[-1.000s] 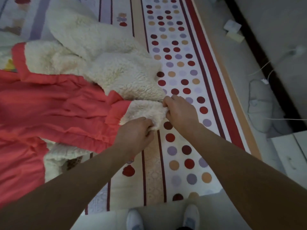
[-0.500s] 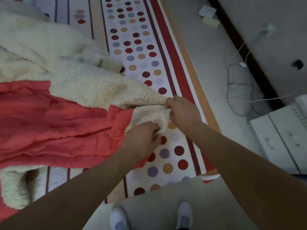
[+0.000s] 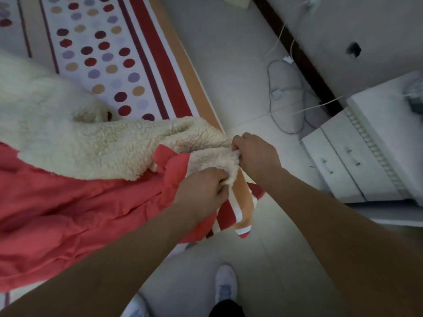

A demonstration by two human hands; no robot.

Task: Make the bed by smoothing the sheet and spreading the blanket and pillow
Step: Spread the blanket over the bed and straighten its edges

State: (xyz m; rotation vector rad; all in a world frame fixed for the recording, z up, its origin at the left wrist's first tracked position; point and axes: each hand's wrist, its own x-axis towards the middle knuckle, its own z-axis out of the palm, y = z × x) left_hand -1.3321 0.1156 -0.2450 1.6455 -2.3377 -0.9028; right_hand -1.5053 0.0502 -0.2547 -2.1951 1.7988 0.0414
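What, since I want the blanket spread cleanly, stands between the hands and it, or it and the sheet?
Nothing visible. The left hand and right hand grip the blanket at its fleecy corner, and the dotted sheet in view bears only the blanket's own bunched folds. Most of the bed is out of frame.

floor (image 3: pixel 229 53): pale tiles | baseboard (image 3: pixel 304 60): dark | drawer unit (image 3: pixel 348 165): white, at right | wall (image 3: pixel 377 30): grey | cables (image 3: pixel 276 94): on floor
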